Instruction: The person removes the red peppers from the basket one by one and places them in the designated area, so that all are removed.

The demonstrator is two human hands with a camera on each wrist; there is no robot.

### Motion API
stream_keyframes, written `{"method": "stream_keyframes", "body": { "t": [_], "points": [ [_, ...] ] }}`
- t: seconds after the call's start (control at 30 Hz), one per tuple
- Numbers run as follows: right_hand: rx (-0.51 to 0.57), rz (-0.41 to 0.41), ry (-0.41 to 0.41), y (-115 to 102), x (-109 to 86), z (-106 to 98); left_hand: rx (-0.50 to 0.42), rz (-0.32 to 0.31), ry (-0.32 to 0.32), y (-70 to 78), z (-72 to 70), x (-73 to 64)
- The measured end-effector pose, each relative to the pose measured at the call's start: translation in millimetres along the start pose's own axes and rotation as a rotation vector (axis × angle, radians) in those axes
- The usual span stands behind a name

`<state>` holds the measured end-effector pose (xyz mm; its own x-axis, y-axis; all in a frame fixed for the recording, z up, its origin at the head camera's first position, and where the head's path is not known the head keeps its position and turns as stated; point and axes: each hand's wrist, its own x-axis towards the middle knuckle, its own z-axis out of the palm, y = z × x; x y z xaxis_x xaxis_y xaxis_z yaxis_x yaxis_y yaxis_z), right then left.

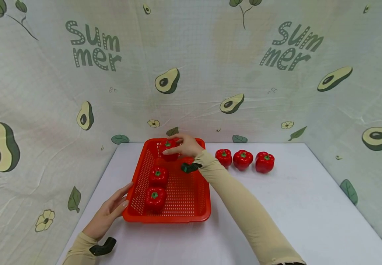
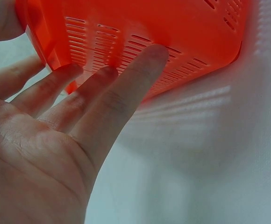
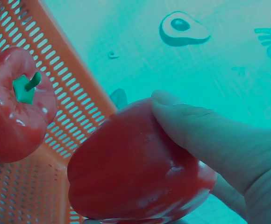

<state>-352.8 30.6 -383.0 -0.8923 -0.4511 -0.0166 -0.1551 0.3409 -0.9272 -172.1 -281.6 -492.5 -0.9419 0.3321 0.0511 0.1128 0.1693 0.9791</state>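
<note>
A red perforated plastic basket (image 1: pixel 184 189) stands left of centre on the white table. Inside its back left part, my right hand (image 1: pixel 188 146) grips a red bell pepper (image 1: pixel 168 146). The right wrist view shows the thumb pressed along that pepper's side (image 3: pixel 135 158), with the far fingers mostly hidden behind it. Two more red bell peppers lie along the basket's left side, one in the middle (image 1: pixel 158 176) and one near the front (image 1: pixel 155 199). My left hand (image 1: pixel 106 212) touches the basket's left side, its fingers extended against the outer wall (image 2: pixel 182 28) and its thumb at the rim.
Three red bell peppers stand in a row right of the basket: the left one (image 1: pixel 223 157), the middle one (image 1: pixel 242 160) and the right one (image 1: pixel 265 162). A patterned cloth (image 1: pixel 197 81) hangs behind and beside the white table (image 1: pixel 297 206).
</note>
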Motion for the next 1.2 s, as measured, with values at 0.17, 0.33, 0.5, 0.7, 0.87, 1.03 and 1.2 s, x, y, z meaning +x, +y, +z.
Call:
{"method": "stream_keyframes", "body": {
  "t": [0.17, 0.33, 0.5, 0.7, 0.87, 1.03, 1.2],
  "points": [
    [0.024, 0.002, 0.027, -1.0, -11.0, -8.5, -0.004, -0.001, -0.006, -0.2, 0.6, 0.7],
    [0.052, 0.005, 0.028, -8.5, -24.1, -18.5, 0.005, -0.016, 0.001, -0.1, 1.3, 0.0],
    [0.096, 0.0, 0.014, -18.0, -36.0, -28.8, 0.017, -0.019, 0.008, 1.1, 1.0, -0.3],
    [0.118, -0.002, 0.032, -26.3, -49.5, -38.0, 0.031, -0.026, 0.019, 2.7, 1.3, -0.5],
    [0.133, -0.009, 0.051, -24.7, -60.0, -44.0, 0.027, -0.022, 0.014, 3.0, 1.5, -0.7],
    [0.115, -0.025, 0.077, -21.2, -71.8, -52.0, 0.017, -0.014, 0.009, 2.2, 1.2, -0.5],
    [0.095, -0.038, 0.095, -16.0, -83.9, -61.7, 0.01, -0.007, 0.003, 1.4, 0.4, -0.1]
  ]
}}
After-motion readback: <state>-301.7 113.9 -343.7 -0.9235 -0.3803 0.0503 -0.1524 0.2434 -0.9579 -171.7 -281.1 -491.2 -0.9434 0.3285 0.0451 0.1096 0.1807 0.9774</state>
